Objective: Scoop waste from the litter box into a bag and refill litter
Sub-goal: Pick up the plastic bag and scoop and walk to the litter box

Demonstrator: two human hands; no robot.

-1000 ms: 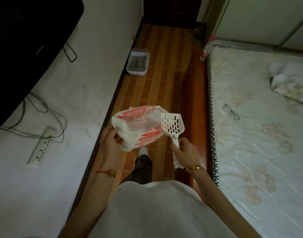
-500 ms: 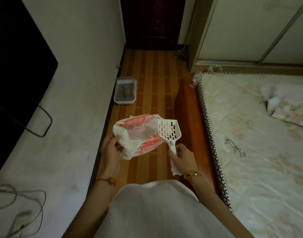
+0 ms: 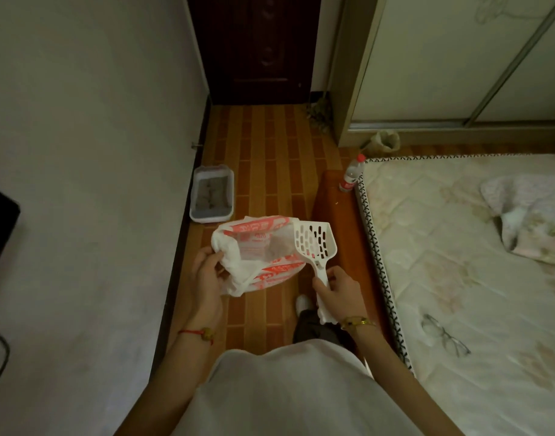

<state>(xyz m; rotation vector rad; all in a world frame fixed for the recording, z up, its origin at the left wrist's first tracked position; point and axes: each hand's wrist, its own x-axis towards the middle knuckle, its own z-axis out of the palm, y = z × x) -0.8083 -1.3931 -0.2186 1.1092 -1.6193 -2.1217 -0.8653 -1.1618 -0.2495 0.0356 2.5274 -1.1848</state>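
Note:
A white plastic bag with red print [image 3: 254,256] hangs open in front of me. My left hand [image 3: 208,273] grips its left rim. My right hand [image 3: 340,292] holds the handle of a white slotted litter scoop [image 3: 313,243], together with the bag's other edge. The scoop's head lies at the bag's right rim. A greyish clump shows inside the bag. The pale litter box [image 3: 212,196] with grey litter stands on the wooden floor by the left wall, ahead of the bag.
A mattress [image 3: 458,262] fills the right side, with glasses [image 3: 444,335] and a crumpled cloth [image 3: 527,215] on it. A plastic bottle [image 3: 351,173] stands at its corner. A dark door [image 3: 260,48] closes the corridor ahead. A wardrobe stands at the back right.
My view has moved forward along the corridor and tilted up; the litter box now lies nearer to the bag. Both hands keep their hold on bag and scoop.

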